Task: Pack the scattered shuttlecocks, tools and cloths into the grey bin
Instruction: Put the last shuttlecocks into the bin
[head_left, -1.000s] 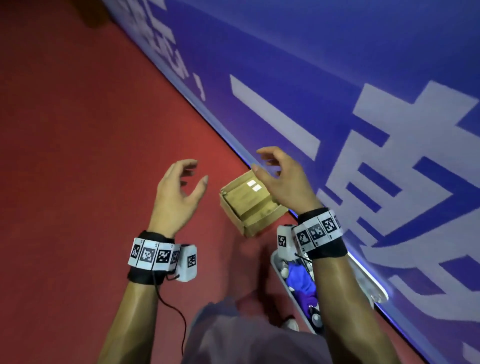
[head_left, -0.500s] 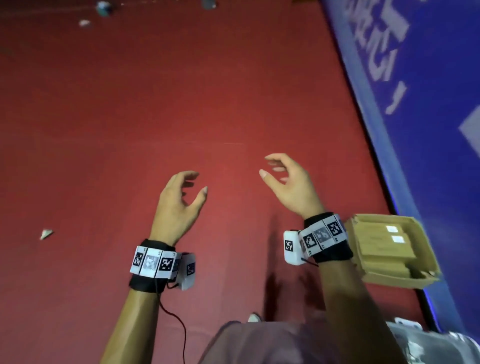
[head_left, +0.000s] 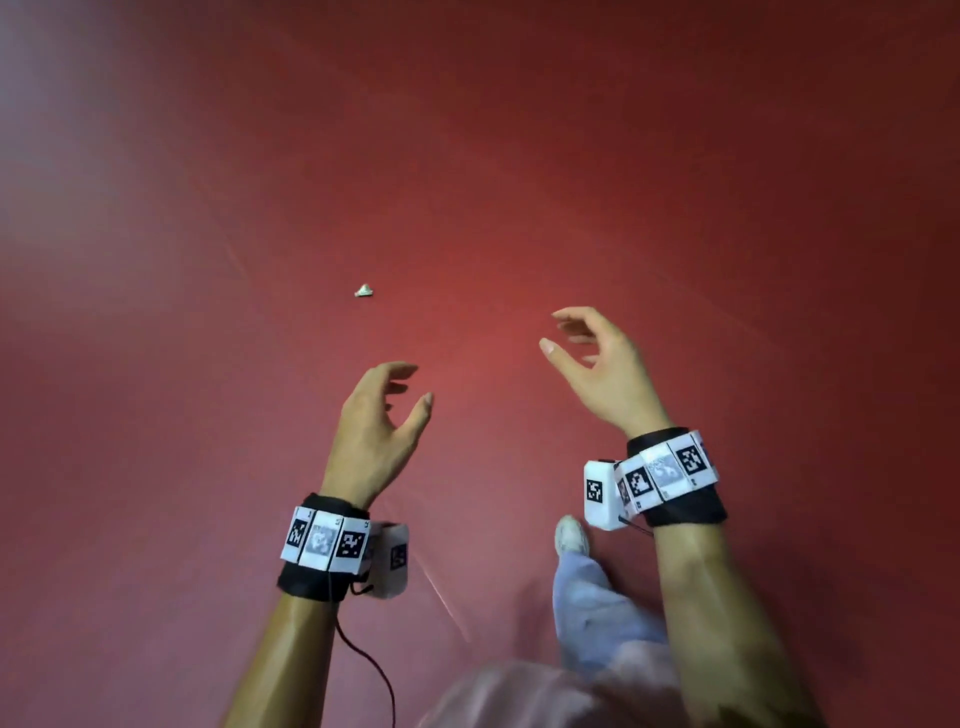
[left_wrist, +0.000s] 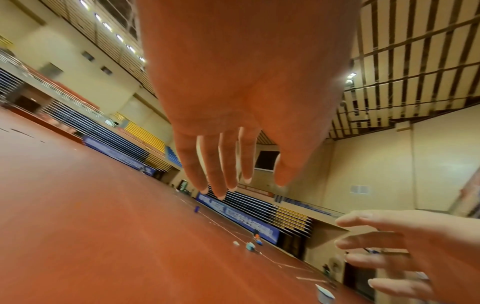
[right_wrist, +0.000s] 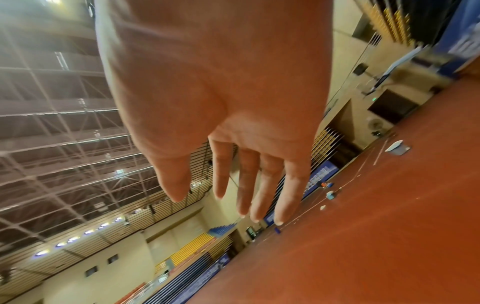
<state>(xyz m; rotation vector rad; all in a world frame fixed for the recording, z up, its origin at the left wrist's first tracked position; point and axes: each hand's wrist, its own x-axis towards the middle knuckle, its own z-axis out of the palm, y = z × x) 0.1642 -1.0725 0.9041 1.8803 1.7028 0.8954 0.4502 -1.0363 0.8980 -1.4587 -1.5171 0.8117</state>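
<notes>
A small white shuttlecock (head_left: 364, 291) lies on the red floor, ahead and a little left of both hands. My left hand (head_left: 415, 384) hovers above the floor with loosely curled fingers and holds nothing. My right hand (head_left: 558, 330) is raised beside it, also relaxed and empty. The left wrist view shows the left fingers (left_wrist: 221, 185) hanging loose, the right hand (left_wrist: 376, 257) at the side, and a shuttlecock (left_wrist: 324, 292) low on the floor. In the right wrist view a shuttlecock (right_wrist: 397, 147) lies far from the fingers (right_wrist: 257, 205). The grey bin is out of view.
Far down the court lie small objects: a blue piece (left_wrist: 250, 246), a white bit (left_wrist: 235, 243) and an orange-and-blue item (left_wrist: 257, 239). Blue banners (left_wrist: 244, 220) line the floor's edge. My leg and shoe (head_left: 571, 538) are below the right wrist.
The view has swung left, away from the blue wall. The cardboard box and the bin have left the frame, and the shuttlecock now lies ahead. Both hands stay empty.
</notes>
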